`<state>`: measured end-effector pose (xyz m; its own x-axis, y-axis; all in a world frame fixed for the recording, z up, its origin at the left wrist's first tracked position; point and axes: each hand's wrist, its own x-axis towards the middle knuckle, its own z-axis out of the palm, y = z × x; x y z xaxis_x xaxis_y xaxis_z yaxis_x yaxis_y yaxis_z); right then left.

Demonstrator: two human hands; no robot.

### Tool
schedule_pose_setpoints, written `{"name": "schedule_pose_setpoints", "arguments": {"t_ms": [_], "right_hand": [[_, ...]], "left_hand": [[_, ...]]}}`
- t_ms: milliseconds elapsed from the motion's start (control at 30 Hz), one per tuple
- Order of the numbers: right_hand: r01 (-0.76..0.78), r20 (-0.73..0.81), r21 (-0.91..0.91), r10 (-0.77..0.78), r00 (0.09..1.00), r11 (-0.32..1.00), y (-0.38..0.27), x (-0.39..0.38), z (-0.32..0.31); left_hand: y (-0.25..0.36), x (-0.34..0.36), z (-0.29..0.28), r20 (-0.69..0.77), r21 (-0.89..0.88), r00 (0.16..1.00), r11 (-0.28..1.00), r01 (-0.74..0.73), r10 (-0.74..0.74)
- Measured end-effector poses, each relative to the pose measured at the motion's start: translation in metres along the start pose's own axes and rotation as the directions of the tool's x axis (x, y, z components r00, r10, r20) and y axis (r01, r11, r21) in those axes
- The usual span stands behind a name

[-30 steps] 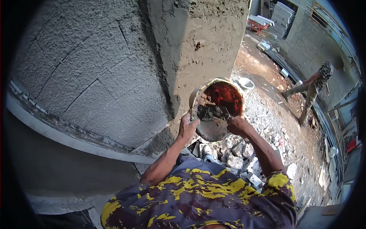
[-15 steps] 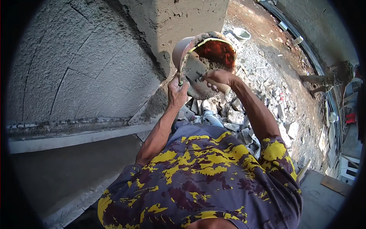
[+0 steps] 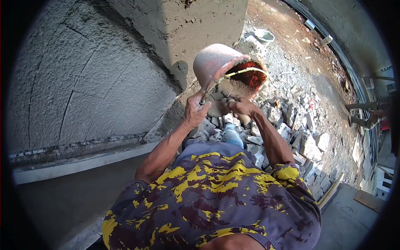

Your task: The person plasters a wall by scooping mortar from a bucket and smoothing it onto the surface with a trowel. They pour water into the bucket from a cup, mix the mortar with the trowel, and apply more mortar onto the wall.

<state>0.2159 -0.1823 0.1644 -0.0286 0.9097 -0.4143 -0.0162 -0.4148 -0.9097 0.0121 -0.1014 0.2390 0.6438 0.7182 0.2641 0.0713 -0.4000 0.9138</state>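
Note:
A reddish-pink bucket [image 3: 216,62] is tipped on its side, its mouth toward me, with a red inside and mortar stuck to its wall. A wire handle with a pale yellow sleeve [image 3: 252,70] crosses the mouth. My left hand [image 3: 195,110] is closed at the bucket's left edge, on the lower end of this handle. Closed around the wooden handle of a trowel [image 3: 245,120] is my right hand [image 3: 243,105], just below the mouth. The trowel's blade is hard to tell from the grey mortar between my hands.
Broken concrete chunks [image 3: 273,114] lie under and right of the bucket, around my leg. A rough plastered wall [image 3: 96,75] and a ledge [image 3: 83,166] fill the left. A grey basin [image 3: 264,36] stands beyond. Another person's limbs [image 3: 362,113] show at the far right.
The bucket has tipped further and moved slightly down and right, showing more of its outer side. My right hand has drawn down, nearer to my left. The other person has shifted.

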Motion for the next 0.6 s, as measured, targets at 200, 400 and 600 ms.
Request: {"name": "schedule_pose_setpoints", "arguments": {"t_ms": [200,400,600], "right_hand": [[0.139,0.072,0.239,-0.161,0.984,0.961,-0.019,0.021,0.039],[-0.020,0.110,0.490,-0.039,0.993,0.871,-0.003,-0.002,0.052],[0.238,-0.259,0.431,-0.134,0.956,0.870,-0.012,-0.016,0.052]], "left_hand": [[-0.051,0.012,-0.030,-0.024,-0.185,0.982,0.966,0.182,-0.189],[-0.086,0.000,-0.038,-0.301,-0.470,0.856,0.846,0.250,-0.420],[-0.150,-0.013,-0.037,-0.384,-0.673,0.518,0.616,0.410,-0.764]]}}
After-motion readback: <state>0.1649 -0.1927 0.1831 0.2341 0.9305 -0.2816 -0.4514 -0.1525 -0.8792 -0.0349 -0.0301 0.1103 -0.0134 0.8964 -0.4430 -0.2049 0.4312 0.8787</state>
